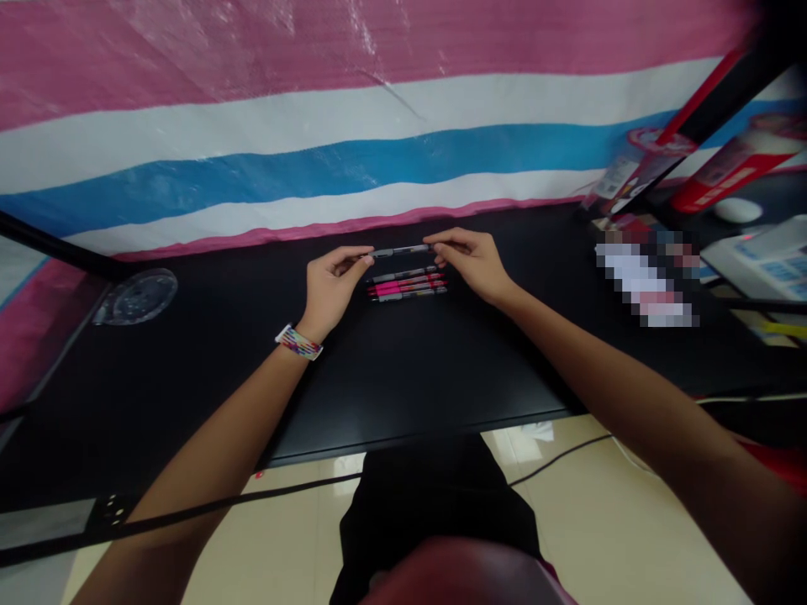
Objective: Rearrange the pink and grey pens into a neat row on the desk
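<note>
Left hand (329, 284) and right hand (474, 260) pinch 1 pen (400, 250) by its ends. It lies crosswise, just above 4 pens (407, 285) on the black table (409, 370).

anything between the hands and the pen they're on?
Nothing visible. The left hand and right hand each pinch one end of a slim grey and black pen, held level just above the black desk. A row of pink and grey pens lies directly beneath it.
</note>
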`<state>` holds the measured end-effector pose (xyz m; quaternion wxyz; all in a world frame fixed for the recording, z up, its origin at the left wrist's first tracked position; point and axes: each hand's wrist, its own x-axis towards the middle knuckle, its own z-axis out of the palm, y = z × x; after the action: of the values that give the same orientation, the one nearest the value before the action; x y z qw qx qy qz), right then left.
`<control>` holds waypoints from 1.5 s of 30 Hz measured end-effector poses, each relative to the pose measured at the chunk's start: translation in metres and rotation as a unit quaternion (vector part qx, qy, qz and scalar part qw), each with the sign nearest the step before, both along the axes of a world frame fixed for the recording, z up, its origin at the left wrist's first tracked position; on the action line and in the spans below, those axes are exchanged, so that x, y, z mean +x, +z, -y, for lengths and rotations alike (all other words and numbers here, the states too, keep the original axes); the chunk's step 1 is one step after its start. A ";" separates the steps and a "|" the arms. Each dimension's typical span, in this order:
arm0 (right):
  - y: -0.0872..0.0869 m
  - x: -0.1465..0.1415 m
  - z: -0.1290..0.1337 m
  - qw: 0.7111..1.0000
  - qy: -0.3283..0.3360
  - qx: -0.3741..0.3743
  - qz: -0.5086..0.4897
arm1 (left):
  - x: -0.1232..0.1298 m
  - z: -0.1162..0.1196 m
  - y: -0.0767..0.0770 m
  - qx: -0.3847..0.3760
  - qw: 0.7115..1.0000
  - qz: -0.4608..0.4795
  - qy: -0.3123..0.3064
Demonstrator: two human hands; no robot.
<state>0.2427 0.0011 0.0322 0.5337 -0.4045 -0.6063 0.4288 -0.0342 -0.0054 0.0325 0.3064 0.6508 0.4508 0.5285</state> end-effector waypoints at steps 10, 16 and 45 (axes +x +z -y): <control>-0.019 0.013 -0.012 0.948 -0.048 0.120 0.290 | -0.008 -0.010 -0.016 0.027 0.986 -0.164 0.015; -0.019 0.012 -0.012 0.934 -0.036 0.140 0.328 | -0.009 -0.011 -0.017 0.045 0.980 -0.193 0.017; 0.008 -0.018 0.032 0.842 0.157 0.339 0.389 | -0.007 -0.006 -0.013 -0.002 0.964 -0.263 0.035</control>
<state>0.2247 -0.0310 0.0401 0.2834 -0.2306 -0.9272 0.0820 -0.0413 0.0006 0.0200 0.1599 0.7502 0.5389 0.3482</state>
